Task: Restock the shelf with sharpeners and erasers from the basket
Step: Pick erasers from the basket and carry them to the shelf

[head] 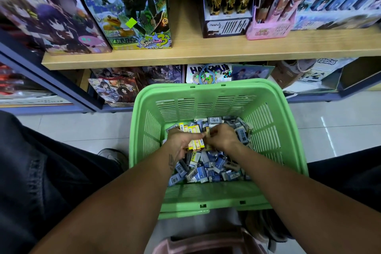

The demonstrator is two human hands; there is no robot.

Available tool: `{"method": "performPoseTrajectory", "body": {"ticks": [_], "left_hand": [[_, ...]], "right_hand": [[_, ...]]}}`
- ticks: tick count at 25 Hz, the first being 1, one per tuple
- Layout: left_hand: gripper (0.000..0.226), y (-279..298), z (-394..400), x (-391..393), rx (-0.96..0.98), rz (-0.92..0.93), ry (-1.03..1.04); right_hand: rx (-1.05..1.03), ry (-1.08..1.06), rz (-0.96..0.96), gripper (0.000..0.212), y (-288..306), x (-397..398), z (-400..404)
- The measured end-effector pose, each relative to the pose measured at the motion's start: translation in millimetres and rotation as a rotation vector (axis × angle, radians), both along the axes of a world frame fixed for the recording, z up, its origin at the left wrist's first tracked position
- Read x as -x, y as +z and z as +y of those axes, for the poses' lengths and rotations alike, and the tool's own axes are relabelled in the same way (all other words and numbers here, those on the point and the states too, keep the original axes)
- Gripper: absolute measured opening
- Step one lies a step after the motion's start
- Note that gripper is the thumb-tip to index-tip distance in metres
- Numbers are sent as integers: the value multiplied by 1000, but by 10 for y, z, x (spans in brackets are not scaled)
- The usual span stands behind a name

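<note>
Basket (272, 109): green, on the floor below the wooden shelf (206, 55).
Erasers (208, 169): heaped loose inside the basket.
Left hand (181, 142): gripping a row of yellow boxes (194, 137).
Right hand (221, 137): fingers curled, apparently pinching one small box, hard to see.

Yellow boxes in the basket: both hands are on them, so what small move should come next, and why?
Probably lift the gathered yellow boxes up to the wooden shelf. The left hand already holds a row, the right hand pinches another against it, and both are low in the green basket.
</note>
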State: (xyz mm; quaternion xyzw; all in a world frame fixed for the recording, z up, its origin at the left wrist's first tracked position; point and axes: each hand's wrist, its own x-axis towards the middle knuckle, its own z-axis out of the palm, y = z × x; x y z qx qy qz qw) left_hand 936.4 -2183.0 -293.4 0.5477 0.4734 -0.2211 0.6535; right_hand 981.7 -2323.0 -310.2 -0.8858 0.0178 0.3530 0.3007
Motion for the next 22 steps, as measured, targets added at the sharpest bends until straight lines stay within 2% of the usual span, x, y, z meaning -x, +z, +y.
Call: {"method": "performPoseTrajectory", "body": {"ticks": [1, 3, 5, 6, 8, 9, 12, 14, 16, 17, 19, 21, 22], "left_hand": [[91, 29, -6, -7, 10, -18, 16], [88, 58, -9, -15, 41, -20, 45], [68, 78, -7, -14, 71, -28, 77], [71, 38, -7, -2, 88, -11, 111], [97, 19, -10, 29, 130, 3, 95], [98, -54, 10, 32, 157, 1, 96], [67, 13, 29, 4, 185, 21, 109], [75, -18, 40, -19, 200, 21, 122], [101, -279, 67, -67, 179, 28, 116], [105, -356, 82, -69, 204, 36, 115], [96, -425, 126, -52, 171, 41, 145], [98, -45, 127, -12, 179, 23, 128], [89, 24, 130, 2, 158, 9, 111]], "right_hand": [[-107, -76, 51, 5, 37, -20, -3], [-290, -179, 123, 14, 128, -35, -19], [-379, -209, 153, 18, 164, -39, -27], [-381, -208, 162, 19, 160, -51, -29], [-352, -195, 185, 21, 155, -75, -43], [-361, -195, 213, 23, 153, -74, -56], [-459, -236, 323, 29, 124, -36, -63], [-494, -243, 323, 32, 90, -32, -50], [-518, -243, 322, 31, 86, -38, -41], [-528, -237, 326, 30, 82, -34, -47], [-544, -223, 354, 31, 84, -31, -85], [-526, -198, 386, 28, 56, -51, -114], [-484, -187, 379, 23, 30, -60, -114]]}}
